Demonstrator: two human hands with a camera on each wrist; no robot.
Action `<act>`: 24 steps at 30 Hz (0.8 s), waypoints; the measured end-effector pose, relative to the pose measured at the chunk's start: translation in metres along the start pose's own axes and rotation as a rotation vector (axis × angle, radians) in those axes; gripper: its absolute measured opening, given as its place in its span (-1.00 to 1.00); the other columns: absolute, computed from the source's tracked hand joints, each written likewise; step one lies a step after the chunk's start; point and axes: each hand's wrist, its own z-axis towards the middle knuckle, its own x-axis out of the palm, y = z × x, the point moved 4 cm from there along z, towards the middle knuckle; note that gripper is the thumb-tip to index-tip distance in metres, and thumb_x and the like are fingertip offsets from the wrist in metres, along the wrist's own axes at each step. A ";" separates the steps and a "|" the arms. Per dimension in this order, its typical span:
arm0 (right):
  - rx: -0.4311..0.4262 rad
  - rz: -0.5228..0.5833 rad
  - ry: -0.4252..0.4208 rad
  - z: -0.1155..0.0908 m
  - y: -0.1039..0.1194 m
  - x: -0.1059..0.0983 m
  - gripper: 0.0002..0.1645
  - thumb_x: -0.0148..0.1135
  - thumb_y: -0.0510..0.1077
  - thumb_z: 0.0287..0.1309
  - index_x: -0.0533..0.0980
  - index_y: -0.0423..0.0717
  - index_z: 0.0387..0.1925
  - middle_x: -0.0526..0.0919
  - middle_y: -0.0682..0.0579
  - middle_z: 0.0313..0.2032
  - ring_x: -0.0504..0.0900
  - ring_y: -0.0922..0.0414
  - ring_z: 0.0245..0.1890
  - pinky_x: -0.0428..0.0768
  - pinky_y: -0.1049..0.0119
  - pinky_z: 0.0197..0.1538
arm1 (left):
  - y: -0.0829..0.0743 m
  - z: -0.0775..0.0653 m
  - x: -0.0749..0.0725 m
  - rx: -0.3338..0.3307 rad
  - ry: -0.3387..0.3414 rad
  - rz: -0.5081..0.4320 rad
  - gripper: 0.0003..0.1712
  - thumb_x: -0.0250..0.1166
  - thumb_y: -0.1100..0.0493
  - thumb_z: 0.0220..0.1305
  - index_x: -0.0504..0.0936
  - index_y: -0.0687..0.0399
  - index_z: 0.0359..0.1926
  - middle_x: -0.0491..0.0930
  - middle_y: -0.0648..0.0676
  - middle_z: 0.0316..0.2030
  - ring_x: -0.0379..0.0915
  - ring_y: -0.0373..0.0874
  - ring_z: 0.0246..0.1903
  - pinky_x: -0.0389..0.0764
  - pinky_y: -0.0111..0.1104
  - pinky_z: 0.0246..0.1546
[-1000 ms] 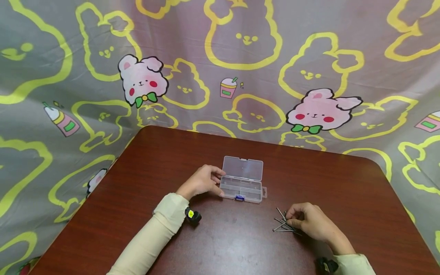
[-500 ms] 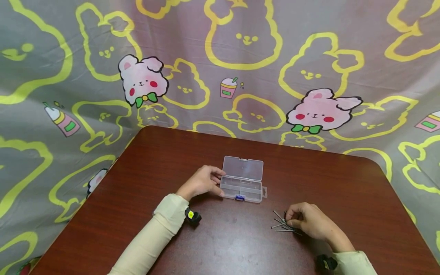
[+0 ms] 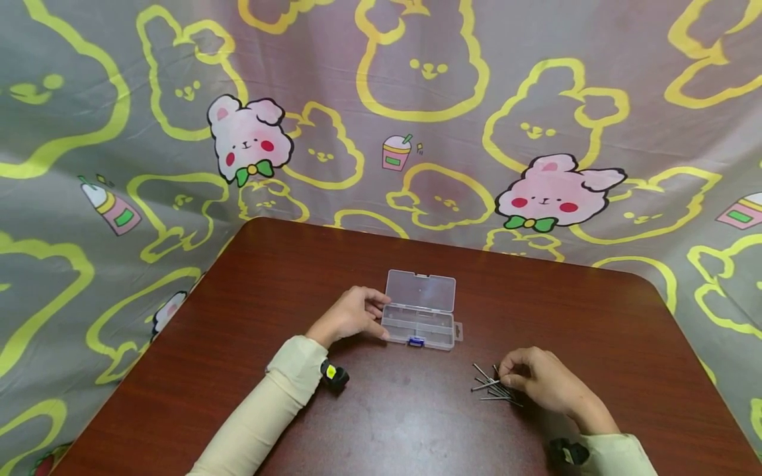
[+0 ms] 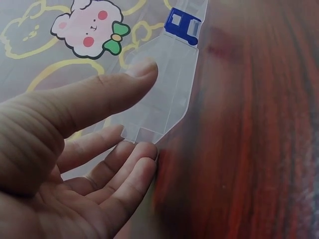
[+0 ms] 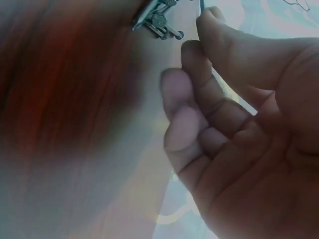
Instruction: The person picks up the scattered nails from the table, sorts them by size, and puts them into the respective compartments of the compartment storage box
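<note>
Low on the counter [image 3: 381, 423], at four o'clock from the box [image 3: 440, 344]: reaching to loose nails [image 3: 489, 398] with the right hand [image 3: 544, 380], thumb and forefinger drawn together, seemingly pinching a nail [image 3: 485, 385], though blurred up close. Farther, at the box's nine o'clock: gripping its end between widely spread thumb and fingers of the left hand [image 3: 351, 312]. Opened, with blue latch [image 3: 416, 342] at six, lid [image 3: 419, 294] back toward twelve. Beyond: backed by rabbit-printed cloth [image 3: 333, 59].

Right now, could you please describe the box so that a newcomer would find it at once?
On the brown table, look between the left hand and the nails. The box sits there with its lid open, that hand touching its end. Unlike the grey nails, it is see-through, with a blue latch in front.
</note>
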 end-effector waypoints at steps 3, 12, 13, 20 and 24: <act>0.014 0.045 -0.007 0.000 -0.003 0.000 -0.84 0.38 -0.26 0.22 0.62 0.05 -0.43 0.57 0.26 -0.48 0.47 0.33 -0.44 0.47 0.40 -0.36 | 0.000 0.000 0.000 -0.002 -0.001 0.003 -0.23 0.72 0.37 -0.31 0.68 0.26 0.07 0.67 0.11 -0.16 0.59 -0.06 -0.16 0.65 -0.31 -0.13; 0.097 0.328 -0.014 0.000 -0.016 0.001 -0.93 0.28 -0.38 0.26 0.65 -0.29 -0.34 0.62 0.02 -0.48 0.51 0.25 -0.51 0.54 0.38 -0.46 | 0.001 0.000 0.000 -0.008 0.004 0.023 -0.23 0.73 0.34 -0.29 0.68 0.21 0.09 0.67 0.09 -0.15 0.58 -0.09 -0.15 0.65 -0.31 -0.12; 0.107 0.355 -0.018 0.000 -0.018 0.002 -0.93 0.27 -0.38 0.27 0.64 -0.33 -0.33 0.62 0.00 -0.48 0.53 0.24 -0.51 0.57 0.36 -0.47 | 0.001 -0.001 0.000 -0.010 0.003 0.024 -0.23 0.73 0.34 -0.29 0.68 0.21 0.09 0.66 0.09 -0.15 0.58 -0.09 -0.15 0.65 -0.31 -0.12; 0.171 0.480 -0.040 0.004 -0.023 0.003 -0.83 0.24 -0.32 0.35 0.62 -0.44 -0.27 0.61 -0.12 -0.43 0.60 0.15 -0.47 0.68 0.24 -0.39 | 0.001 -0.001 -0.001 -0.015 0.000 0.029 -0.23 0.73 0.33 -0.29 0.68 0.20 0.09 0.66 0.09 -0.15 0.58 -0.08 -0.14 0.65 -0.30 -0.11; 0.192 0.506 -0.046 0.005 -0.023 0.003 -0.81 0.23 -0.32 0.35 0.61 -0.47 -0.25 0.63 -0.17 -0.42 0.61 0.13 -0.45 0.69 0.23 -0.38 | 0.001 -0.001 0.000 -0.014 0.007 0.033 -0.22 0.73 0.32 -0.28 0.68 0.22 0.10 0.66 0.10 -0.14 0.58 -0.06 -0.13 0.65 -0.31 -0.11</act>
